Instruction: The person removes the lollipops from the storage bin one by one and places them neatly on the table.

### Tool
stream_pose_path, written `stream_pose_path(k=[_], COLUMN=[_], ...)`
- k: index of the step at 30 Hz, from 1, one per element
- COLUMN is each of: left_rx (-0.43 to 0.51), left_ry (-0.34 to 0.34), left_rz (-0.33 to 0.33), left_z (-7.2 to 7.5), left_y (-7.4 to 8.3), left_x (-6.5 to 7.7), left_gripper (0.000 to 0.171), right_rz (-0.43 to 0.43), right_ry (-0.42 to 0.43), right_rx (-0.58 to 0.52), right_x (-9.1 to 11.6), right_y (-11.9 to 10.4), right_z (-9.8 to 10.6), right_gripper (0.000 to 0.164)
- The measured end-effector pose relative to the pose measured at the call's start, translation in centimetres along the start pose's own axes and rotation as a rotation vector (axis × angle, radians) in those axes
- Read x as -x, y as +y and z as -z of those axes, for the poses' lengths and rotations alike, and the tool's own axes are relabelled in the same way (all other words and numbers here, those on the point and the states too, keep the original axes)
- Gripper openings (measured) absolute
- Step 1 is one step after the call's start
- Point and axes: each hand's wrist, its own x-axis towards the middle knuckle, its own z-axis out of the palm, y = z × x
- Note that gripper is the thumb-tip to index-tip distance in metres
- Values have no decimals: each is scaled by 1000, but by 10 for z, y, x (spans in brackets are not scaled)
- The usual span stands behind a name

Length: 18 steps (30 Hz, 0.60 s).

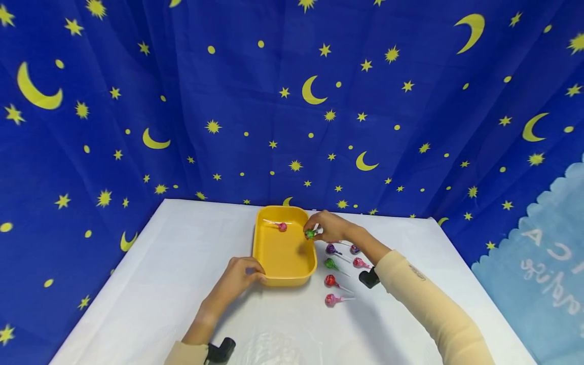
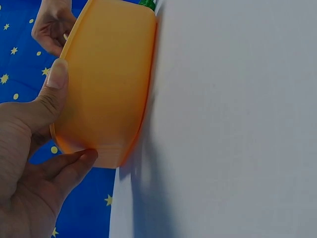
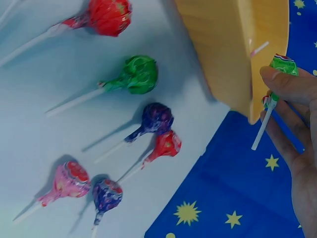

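My left hand (image 1: 239, 278) grips the near left corner of a yellow plastic tray (image 1: 285, 281), thumb over the rim in the left wrist view. At the tray's right rim, my right hand (image 1: 329, 226) pinches a green-wrapped lollipop (image 3: 284, 67) between thumb and fingers, its white stick pointing down in the right wrist view. Inside the tray, near its far end, lies a pink lollipop (image 1: 282, 227). Right of the tray, several lollipops lie on the white table, among them a green one (image 3: 141, 74), a red one (image 3: 110, 17) and a purple one (image 3: 157, 118).
A pink lollipop (image 1: 332, 300) lies nearest on the white-covered table (image 1: 137, 284). Behind the table hangs a blue curtain (image 1: 255, 111) with yellow moons and stars. A light blue panel with white letters (image 1: 543, 263) hangs at the right.
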Motion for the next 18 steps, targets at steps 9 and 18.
stream_pose_path(k=[9, 18], left_rx=[-8, 8], left_ry=[1, -3], left_rz=[-10, -12], left_z=[0, 0], left_y=[-1, 0], left_x=[0, 0], left_gripper=[7, 7], right_rz=[-97, -127], right_ry=[-30, -16], right_rx=[-31, -65], right_x=[16, 31], right_y=[11, 19], right_z=[-1, -7], right_gripper=[29, 28])
